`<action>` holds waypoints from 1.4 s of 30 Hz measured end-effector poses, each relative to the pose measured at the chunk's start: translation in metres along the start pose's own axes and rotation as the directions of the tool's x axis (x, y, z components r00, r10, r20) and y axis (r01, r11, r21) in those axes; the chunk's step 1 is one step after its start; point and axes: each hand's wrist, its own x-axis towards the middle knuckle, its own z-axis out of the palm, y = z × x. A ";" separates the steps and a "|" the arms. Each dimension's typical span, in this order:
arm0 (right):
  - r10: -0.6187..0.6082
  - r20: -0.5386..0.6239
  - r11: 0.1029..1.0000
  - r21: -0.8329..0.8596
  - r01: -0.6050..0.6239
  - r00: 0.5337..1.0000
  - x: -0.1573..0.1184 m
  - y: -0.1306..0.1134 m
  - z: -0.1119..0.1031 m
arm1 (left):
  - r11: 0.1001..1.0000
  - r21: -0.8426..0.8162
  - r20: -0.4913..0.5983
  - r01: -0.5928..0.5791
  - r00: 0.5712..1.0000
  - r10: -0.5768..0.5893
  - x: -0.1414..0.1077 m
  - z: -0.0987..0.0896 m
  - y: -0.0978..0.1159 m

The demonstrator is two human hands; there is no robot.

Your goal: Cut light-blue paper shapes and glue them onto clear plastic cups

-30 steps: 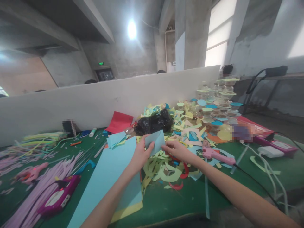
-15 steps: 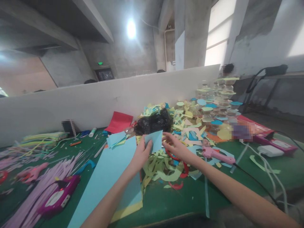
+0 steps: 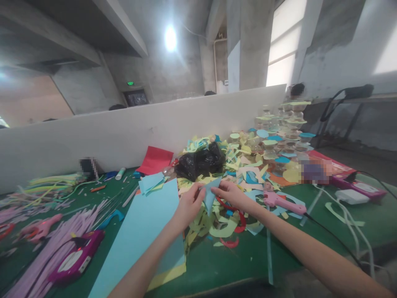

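Note:
A small piece of light blue paper (image 3: 210,198), now roughly triangular with its point downward, hangs between my two hands. My left hand (image 3: 192,203) pinches its left side with closed fingers. At its right edge my right hand (image 3: 232,194) grips it between thumb and fingers. Below and behind lie green and yellow paper scraps (image 3: 225,225). Large light blue sheets (image 3: 149,223) lie under my left forearm, with smaller blue pieces (image 3: 151,182) at their top.
A black plastic bag (image 3: 201,161) sits among scraps at the back. Pink glue gun (image 3: 283,203) with cable lies right; stacked clear cups (image 3: 291,132) stand behind it. Lilac strips (image 3: 68,231) and a purple device (image 3: 77,256) are on the left, red paper (image 3: 155,159) by the white partition (image 3: 124,132).
The small blue paper has gone from a flat, open square to a folded-looking triangle. My right hand has moved left and taken hold of it; my left hand has shifted slightly right.

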 end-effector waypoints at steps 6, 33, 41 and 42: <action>-0.011 -0.052 0.995 -0.099 0.005 0.999 -0.002 -0.008 0.003 | 0.956 -0.270 -0.037 0.114 0.991 -0.129 0.007 0.003 -0.006; -0.028 -0.112 0.999 0.020 0.031 0.993 0.003 0.001 -0.003 | 0.898 -0.402 0.094 0.180 0.983 -0.155 0.011 0.004 -0.011; -0.052 -0.143 0.995 0.078 0.063 0.988 0.005 0.007 -0.004 | 0.896 -0.410 0.053 0.168 0.986 -0.161 0.011 -0.001 0.006; -0.051 -0.143 0.996 0.071 0.061 0.988 0.005 0.007 -0.005 | 0.895 -0.417 0.048 0.162 0.987 -0.156 0.011 -0.001 0.007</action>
